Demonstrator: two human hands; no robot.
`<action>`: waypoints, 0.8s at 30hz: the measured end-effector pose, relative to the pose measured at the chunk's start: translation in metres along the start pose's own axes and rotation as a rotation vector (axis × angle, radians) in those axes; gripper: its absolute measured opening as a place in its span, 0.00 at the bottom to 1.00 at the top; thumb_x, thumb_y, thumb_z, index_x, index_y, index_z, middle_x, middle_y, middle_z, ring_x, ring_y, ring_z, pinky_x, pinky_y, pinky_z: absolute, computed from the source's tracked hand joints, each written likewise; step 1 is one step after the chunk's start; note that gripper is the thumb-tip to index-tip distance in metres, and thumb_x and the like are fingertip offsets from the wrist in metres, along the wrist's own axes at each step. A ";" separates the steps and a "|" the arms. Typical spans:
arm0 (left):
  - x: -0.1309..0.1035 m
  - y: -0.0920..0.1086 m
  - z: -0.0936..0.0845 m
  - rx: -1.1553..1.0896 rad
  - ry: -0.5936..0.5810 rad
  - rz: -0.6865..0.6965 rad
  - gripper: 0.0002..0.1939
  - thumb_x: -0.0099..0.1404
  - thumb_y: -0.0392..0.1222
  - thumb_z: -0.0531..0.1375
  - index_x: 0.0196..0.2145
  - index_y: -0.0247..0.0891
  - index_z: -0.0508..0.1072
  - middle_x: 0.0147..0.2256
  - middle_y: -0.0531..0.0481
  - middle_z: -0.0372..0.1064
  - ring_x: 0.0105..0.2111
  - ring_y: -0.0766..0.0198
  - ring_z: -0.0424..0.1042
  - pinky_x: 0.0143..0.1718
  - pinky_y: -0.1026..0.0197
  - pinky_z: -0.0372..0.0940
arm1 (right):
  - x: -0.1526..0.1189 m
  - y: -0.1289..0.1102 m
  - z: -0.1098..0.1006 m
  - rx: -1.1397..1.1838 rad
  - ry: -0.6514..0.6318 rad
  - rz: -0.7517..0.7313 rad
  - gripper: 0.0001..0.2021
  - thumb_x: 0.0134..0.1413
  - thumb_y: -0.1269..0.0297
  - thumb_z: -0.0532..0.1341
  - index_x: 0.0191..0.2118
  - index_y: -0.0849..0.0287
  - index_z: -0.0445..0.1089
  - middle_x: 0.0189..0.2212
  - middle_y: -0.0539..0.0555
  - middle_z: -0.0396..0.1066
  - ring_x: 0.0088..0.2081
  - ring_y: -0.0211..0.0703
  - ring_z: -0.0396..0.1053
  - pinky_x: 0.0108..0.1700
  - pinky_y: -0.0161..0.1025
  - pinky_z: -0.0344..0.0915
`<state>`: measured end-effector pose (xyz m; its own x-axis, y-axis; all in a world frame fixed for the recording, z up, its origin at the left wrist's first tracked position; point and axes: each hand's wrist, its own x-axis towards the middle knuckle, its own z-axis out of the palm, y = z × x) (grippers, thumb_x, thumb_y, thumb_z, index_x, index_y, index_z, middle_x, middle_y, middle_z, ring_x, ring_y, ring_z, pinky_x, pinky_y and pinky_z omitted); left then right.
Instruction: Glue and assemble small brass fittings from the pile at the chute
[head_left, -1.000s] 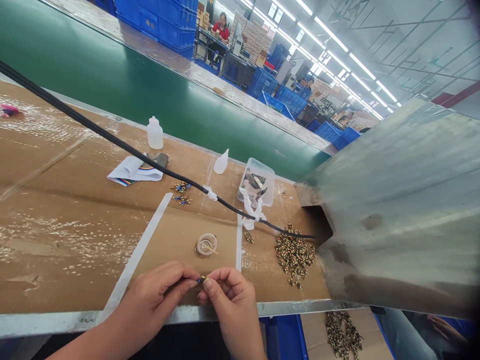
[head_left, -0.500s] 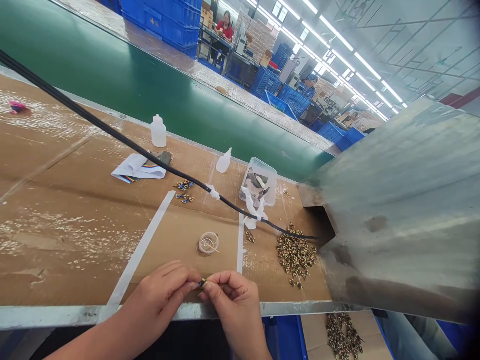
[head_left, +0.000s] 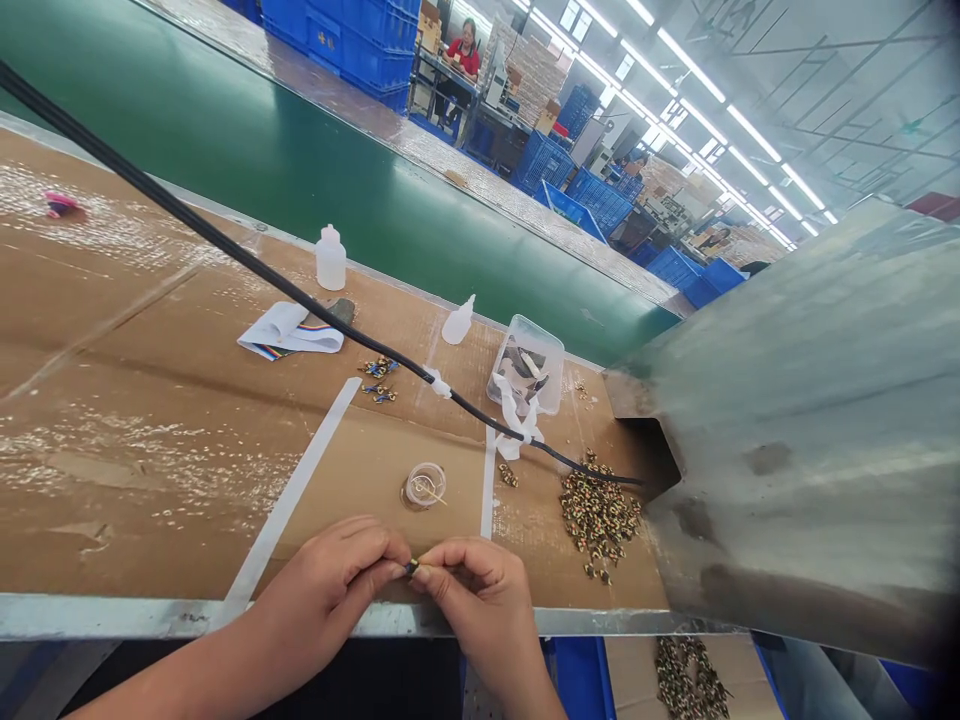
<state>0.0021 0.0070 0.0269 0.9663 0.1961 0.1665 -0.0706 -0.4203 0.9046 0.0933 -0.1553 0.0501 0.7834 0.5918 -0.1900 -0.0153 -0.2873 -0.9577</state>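
Hands at the edge of a cardboard-covered desk (head_left: 172, 480), a tiny dark piece with yellow and blue (head_left: 412, 567) between them.
The left hand (head_left: 337, 580) and right hand (head_left: 480, 595) each pinch it, fingers nearly meeting. Just beyond sits a small round clear plastic cup (head_left: 425, 484) with a thin stick (head_left: 433, 492); to its right lies a large heap of small multicoloured pieces (head_left: 598, 508), near a slanted grey metal panel (head_left: 795, 430).

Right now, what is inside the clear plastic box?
The clear box holds a white item among dark pieces; what lies beneath them is covered, and white strips hide part of it.
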 end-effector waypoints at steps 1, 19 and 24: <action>0.000 -0.001 0.000 0.005 -0.012 -0.003 0.11 0.70 0.38 0.52 0.32 0.43 0.72 0.30 0.56 0.72 0.33 0.66 0.72 0.36 0.68 0.63 | 0.000 0.000 -0.001 -0.025 -0.010 -0.006 0.05 0.50 0.65 0.68 0.27 0.58 0.81 0.24 0.51 0.75 0.28 0.39 0.69 0.31 0.33 0.62; 0.002 0.010 -0.006 -0.022 -0.064 -0.106 0.10 0.71 0.42 0.50 0.34 0.42 0.69 0.30 0.55 0.69 0.30 0.66 0.69 0.32 0.67 0.62 | 0.005 0.006 0.002 -0.002 0.020 -0.097 0.06 0.54 0.62 0.67 0.30 0.57 0.79 0.26 0.51 0.75 0.30 0.41 0.70 0.33 0.34 0.63; 0.001 0.006 -0.004 -0.050 -0.043 -0.128 0.09 0.72 0.42 0.50 0.36 0.42 0.68 0.32 0.56 0.70 0.33 0.65 0.70 0.35 0.67 0.63 | 0.004 0.010 0.006 0.036 0.067 -0.161 0.04 0.54 0.64 0.68 0.30 0.56 0.79 0.28 0.51 0.75 0.32 0.40 0.71 0.35 0.32 0.64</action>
<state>0.0017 0.0082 0.0342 0.9778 0.2073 0.0323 0.0432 -0.3497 0.9359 0.0932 -0.1514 0.0383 0.8173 0.5759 -0.0202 0.0919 -0.1648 -0.9820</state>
